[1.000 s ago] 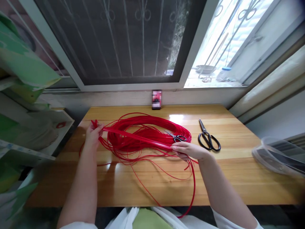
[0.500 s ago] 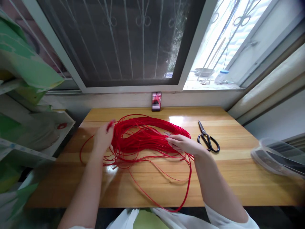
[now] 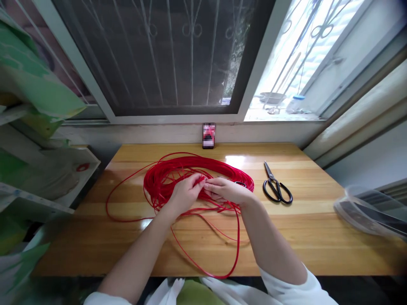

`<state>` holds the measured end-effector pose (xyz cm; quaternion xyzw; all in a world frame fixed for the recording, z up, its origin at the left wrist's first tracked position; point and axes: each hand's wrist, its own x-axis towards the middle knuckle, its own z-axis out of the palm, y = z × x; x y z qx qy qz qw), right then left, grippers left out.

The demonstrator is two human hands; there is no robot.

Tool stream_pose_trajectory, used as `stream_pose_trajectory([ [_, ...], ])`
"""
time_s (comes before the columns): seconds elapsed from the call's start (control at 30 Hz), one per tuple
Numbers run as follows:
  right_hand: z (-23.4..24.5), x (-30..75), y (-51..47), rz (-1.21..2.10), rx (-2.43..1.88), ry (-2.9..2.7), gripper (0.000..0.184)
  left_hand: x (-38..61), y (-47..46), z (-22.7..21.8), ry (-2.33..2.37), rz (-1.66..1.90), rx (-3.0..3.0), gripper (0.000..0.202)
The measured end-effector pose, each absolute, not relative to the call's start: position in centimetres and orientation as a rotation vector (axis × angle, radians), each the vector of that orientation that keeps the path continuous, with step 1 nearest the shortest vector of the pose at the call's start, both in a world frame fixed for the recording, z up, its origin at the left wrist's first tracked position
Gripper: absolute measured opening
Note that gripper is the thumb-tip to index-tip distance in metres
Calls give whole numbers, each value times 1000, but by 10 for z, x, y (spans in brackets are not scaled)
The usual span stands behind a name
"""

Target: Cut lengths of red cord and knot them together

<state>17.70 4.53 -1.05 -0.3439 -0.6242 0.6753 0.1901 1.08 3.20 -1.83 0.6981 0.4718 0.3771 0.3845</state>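
Both hands meet over the middle of the red cord (image 3: 165, 173), which lies in a big loose coil at the centre of the counter (image 3: 318, 228). Left hand (image 3: 184, 192) is closed, fingertips pinched on a few strands; right hand (image 3: 227, 190) is closed the same way, its fingertips touching the left's, so both grip the same small bunch. I can't tell how many strands are in that pinch. Stray loops spill out of the coil: one wide loop to the left (image 3: 108, 207), and another runs toward the near edge and sags over it (image 3: 222, 271). Risks as I see them: the coil isn't bound, so any pull on the pinched strands could drag neighbouring turns along and knot the pile. The loop over the near edge could snag on the lap or the counter edge and yank the coil toward the person. A smaller pair of scissors (image 3: 241, 184) sits on the coil just far of the right hand, mostly hidden. Shifting strands could catch the handles or drag it along. The big scissors (image 3: 276, 186) lie just right of the coil, clear of the strands but close to a sweeping right forearm. A small dark phone-like item (image 3: 209, 135) stands at the far edge, well apart.
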Motion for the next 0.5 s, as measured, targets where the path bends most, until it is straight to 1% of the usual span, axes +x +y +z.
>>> stream_pose_trajectory([
  [0.07,-9,177,47,2001,-894,-1695,34,6,36,-18,1054,1121,1489,14],
  [0.17,-12,180,50,2096,-833,-1625,34,-8,42,-16,992,1327,1202,22],
  [0.33,-23,186,51,2194,-765,-1579,31,-37,48,-15,1048,1414,1059,31],
  [0.5,-27,189,47,2184,-843,-1602,33,-60,50,-15,1107,1530,998,33],
])
